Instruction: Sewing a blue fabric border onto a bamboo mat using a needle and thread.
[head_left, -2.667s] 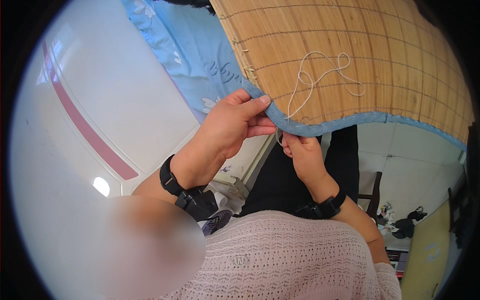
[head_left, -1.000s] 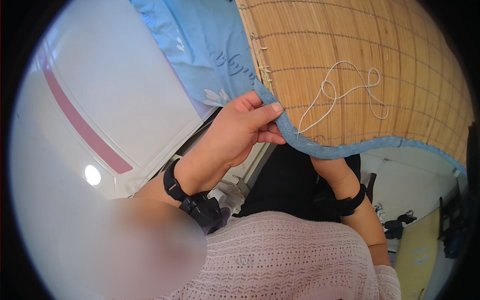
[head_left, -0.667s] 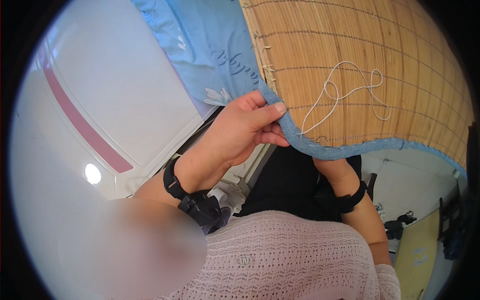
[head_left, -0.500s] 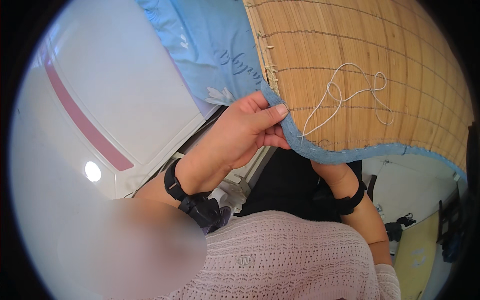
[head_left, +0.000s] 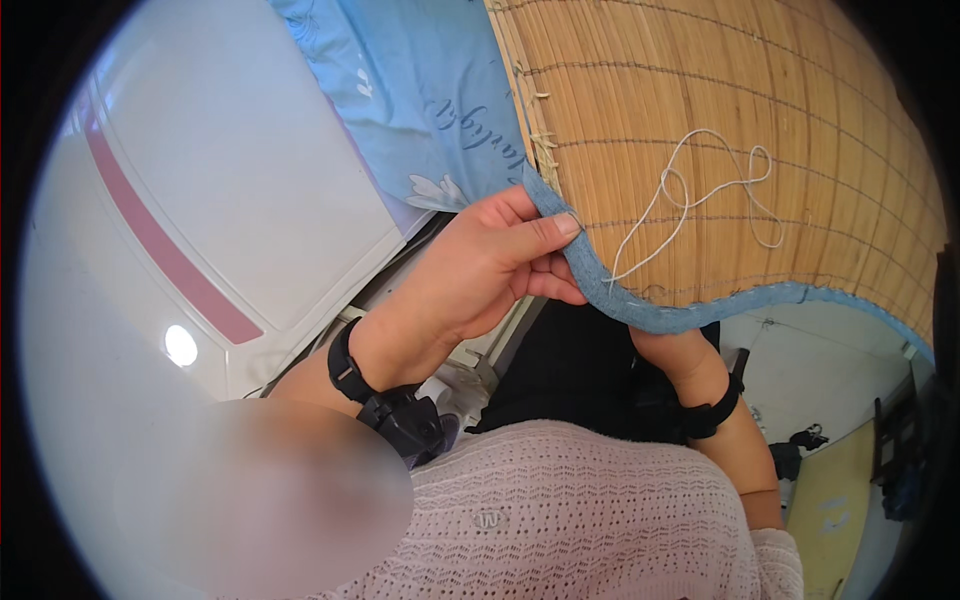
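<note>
A slatted bamboo mat (head_left: 690,90) with rows of dark stitching rises at the upper right. Blue cloth edging (head_left: 690,313) runs along its near border. My left hand (head_left: 505,250) pinches this edging at the mat's left corner, thumb on top and fingers folded underneath. Only the heel and wrist of my right hand (head_left: 672,347) show below the border; its fingers are behind the mat, so what they hold is hidden. A loose white thread (head_left: 748,181) lies looped on the slats, its lower end meeting the edging between my hands. Frayed cord ends stick out along the mat's left side.
Left of the mat lies a light blue cloth (head_left: 400,100) printed with white flowers. A glossy white panel with a pink stripe (head_left: 165,225) fills the left. At the lower right are dark objects and a pale yellow board (head_left: 830,510).
My right wrist has shifted slightly right and down beneath the mat. The thread's lower end has moved a little to the right. My left hand keeps its pinch, almost still.
</note>
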